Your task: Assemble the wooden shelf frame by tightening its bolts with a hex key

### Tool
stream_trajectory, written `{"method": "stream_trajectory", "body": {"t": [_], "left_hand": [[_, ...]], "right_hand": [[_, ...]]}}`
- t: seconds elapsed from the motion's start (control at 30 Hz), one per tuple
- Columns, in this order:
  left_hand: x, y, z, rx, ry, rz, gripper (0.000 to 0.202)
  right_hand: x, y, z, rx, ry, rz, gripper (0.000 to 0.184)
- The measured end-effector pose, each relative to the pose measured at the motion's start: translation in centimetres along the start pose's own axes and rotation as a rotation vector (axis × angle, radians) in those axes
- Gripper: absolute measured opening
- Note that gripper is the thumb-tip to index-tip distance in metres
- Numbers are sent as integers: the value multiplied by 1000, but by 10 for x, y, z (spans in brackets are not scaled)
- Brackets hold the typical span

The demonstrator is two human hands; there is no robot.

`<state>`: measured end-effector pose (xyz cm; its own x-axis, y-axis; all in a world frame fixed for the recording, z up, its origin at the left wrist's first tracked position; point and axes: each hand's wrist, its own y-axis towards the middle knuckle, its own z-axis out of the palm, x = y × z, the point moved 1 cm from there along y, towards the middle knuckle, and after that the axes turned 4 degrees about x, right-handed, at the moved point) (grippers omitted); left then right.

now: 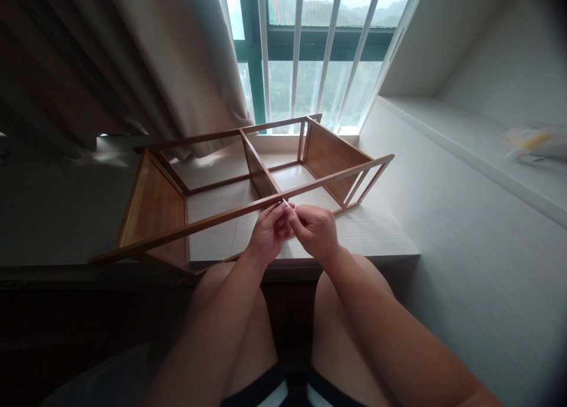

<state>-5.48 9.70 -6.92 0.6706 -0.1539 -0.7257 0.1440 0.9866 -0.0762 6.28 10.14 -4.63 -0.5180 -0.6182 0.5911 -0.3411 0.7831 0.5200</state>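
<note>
Hanging at far left: a beige curtain (177, 58), draping down behind the work. Next, a wooden frame (153, 209) lies on its side on a pale platform (376, 230), with a middle divider (259, 173) standing inside it. The front rail (212, 218) runs slantwise across the frame, rising to the right.

Left hand (266, 235): fingers curled together, tips closed on a small pale piece (286, 203). The piece sits where the two hands meet, just below the front rail and about level with the divider. It is too small to say what it is, or whether it touches the rail. Right hand (316, 230): fingers likewise drawn in, thumb and forefinger pinching the same piece from the other side. Both forearms come up over bare knees, unsupported.

Judgement on handling: so tiny a thing likely wants a fingertip grip only, one hand steadying while the other does the fine aligning. Resting the wrists on the platform edge would probably cut tremor. Keeping the piece over the platform, not over the lap, means a slip lands where it can be found. The rail looks thin, so sideways pressure may flex it.

Further right: the frame's right end panel (330, 156), a barred window (310, 52) behind, and a white ledge (465, 141) with a blurred yellowish packet (531, 141), well apart from the hands.
</note>
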Motion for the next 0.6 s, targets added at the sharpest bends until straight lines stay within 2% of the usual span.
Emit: {"method": "stream_trajectory", "body": {"t": [0.1,0.33,0.43,0.6], "left_hand": [[0,0,0,17,20,2,29],[0,1,-2,23,16,16,28],[0,1,-2,1,16,10,29],[-1,-1,-1,-47,10,7,28]], "right_hand": [[-2,2,-4,-28,-139,-33,43],[2,2,-5,111,-138,18,40],[3,1,0,133,13,63,43],[4,-3,16,127,408,241,50]]}}
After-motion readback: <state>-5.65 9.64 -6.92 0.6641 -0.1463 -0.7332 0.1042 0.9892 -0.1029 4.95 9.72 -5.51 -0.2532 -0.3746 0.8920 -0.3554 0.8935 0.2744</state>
